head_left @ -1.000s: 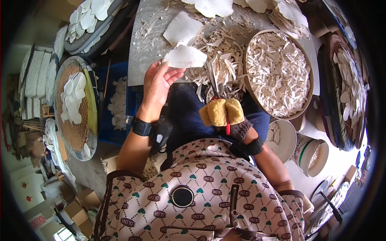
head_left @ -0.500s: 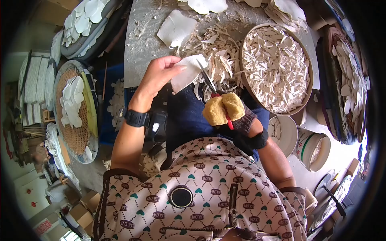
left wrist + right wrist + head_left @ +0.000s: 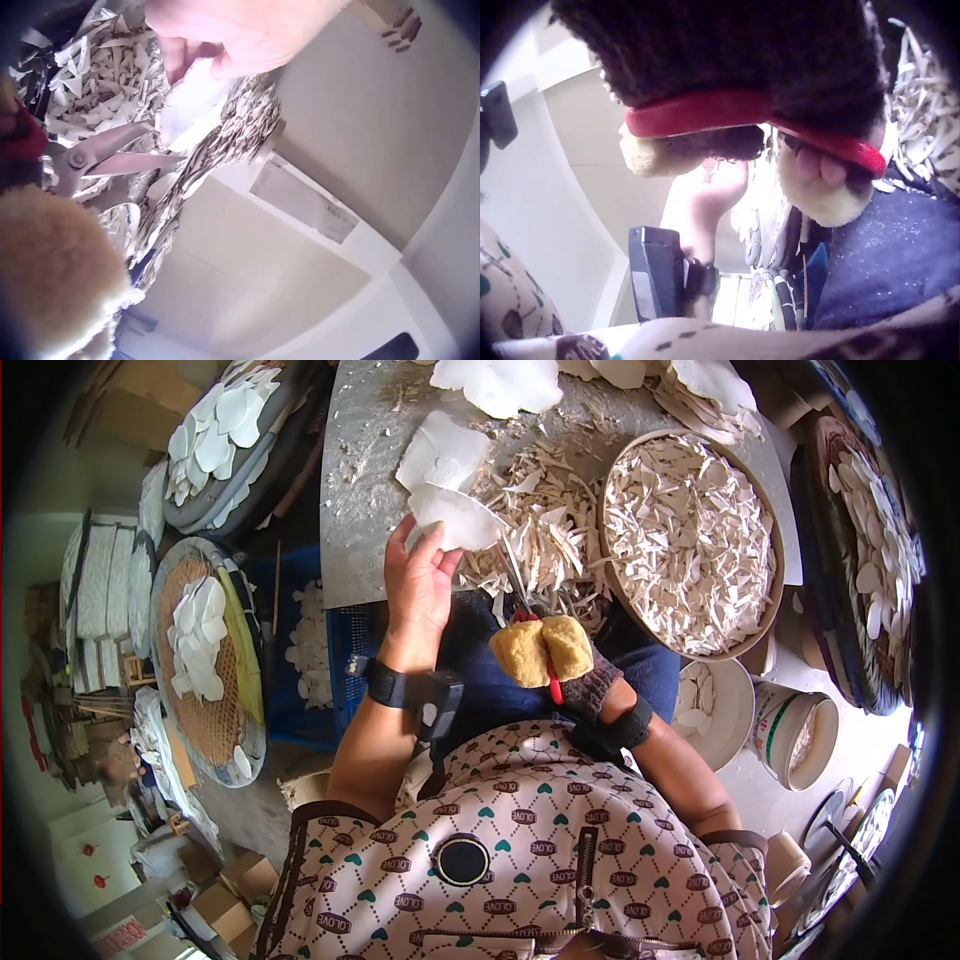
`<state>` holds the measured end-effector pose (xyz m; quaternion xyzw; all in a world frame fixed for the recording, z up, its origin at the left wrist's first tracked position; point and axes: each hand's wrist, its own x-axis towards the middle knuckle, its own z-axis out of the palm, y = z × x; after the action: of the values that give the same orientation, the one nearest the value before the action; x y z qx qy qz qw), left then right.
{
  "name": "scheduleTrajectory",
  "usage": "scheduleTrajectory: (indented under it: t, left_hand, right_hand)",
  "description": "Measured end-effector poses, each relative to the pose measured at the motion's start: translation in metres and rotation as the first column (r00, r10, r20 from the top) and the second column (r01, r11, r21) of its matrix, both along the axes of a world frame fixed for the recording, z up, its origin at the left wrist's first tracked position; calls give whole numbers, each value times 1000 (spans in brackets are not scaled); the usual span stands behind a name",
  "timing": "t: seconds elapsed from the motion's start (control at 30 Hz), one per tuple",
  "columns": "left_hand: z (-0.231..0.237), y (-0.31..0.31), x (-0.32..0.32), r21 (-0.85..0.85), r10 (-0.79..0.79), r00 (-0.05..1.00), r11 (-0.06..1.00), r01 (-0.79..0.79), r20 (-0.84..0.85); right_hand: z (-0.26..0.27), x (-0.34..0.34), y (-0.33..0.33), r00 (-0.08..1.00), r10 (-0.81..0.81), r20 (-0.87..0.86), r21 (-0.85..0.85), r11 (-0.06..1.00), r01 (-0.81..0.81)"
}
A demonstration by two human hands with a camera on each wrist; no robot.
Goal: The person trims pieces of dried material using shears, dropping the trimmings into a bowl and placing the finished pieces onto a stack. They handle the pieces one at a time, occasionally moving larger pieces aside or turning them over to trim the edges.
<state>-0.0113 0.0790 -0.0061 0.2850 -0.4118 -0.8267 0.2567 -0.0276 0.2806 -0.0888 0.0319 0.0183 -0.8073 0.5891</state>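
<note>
My left hand pinches a thin white sheet with a curved lower edge, thumb on top and palm turned up. Around the red handles of a pair of scissors my right hand is curled, in a dark knitted glove. Yellow sponge pads cover its fingers and hide most of the handles. In the left wrist view the scissor blades are spread, their tips right at the edge of the sheet. White offcuts lie in a heap beneath.
A round tray full of white scraps stands right of the heap. Larger white pieces lie on the grey table. Two buckets stand at lower right, a blue crate at left, and a woven tray beyond it.
My left hand turned the sheet between the blades, then rolled palm up again, with the sheet now away from my lap. The right hand keeps its grip on the scissors, near the same place.
</note>
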Motion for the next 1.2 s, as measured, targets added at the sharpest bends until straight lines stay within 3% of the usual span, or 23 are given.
scheduleTrajectory:
  t: [0.03,0.13,0.23,0.27,0.37,0.47,0.53,0.63,0.77,0.83,0.97,1.03,1.17,1.2]
  left_hand:
    - [2,6,0,-49,9,1000,999,-8,3]
    - [5,17,0,-259,-87,993,960,105,82]
    - [5,18,-1,-273,-157,978,943,189,137]
    - [5,16,-1,-260,-175,973,942,211,152]
    - [3,8,-1,-255,-221,955,929,268,198]
    - [6,5,-4,-241,-258,946,923,302,197]
    - [6,1,-4,-243,-269,941,917,316,206]
    - [6,-3,-6,-244,-293,929,906,345,225]
    - [12,0,-11,-222,-360,895,880,419,262]
    - [12,-1,-12,-240,-327,905,888,392,272]
    - [13,-10,-14,-274,-315,901,876,397,299]
    - [20,-14,-16,-278,-321,902,873,400,290]
    - [31,-15,-15,-270,-345,892,865,423,292]
    - [32,-15,-14,-267,-354,885,860,435,302]
  right_hand:
    - [16,-2,0,985,-17,-170,61,998,27]
    - [17,-8,-1,907,-57,-417,10,998,67]
    - [12,-6,3,857,-9,-515,164,980,109]
    - [10,-6,4,839,23,-544,228,966,122]
    - [23,-5,2,935,-44,-352,12,999,51]
    - [14,-3,4,904,-38,-425,17,999,50]
    - [20,-4,7,775,-21,-631,103,989,110]
    - [25,-7,9,487,126,-864,258,942,216]
    - [25,-17,-5,155,126,-980,179,902,394]
    - [30,-21,-12,253,110,-961,198,913,356]
    - [41,-24,-20,318,120,-940,231,912,338]
    - [42,-27,-24,273,144,-951,238,905,352]
    - [42,-39,-39,76,106,-991,128,895,428]
    - [44,-42,-45,-158,62,-986,-25,870,493]
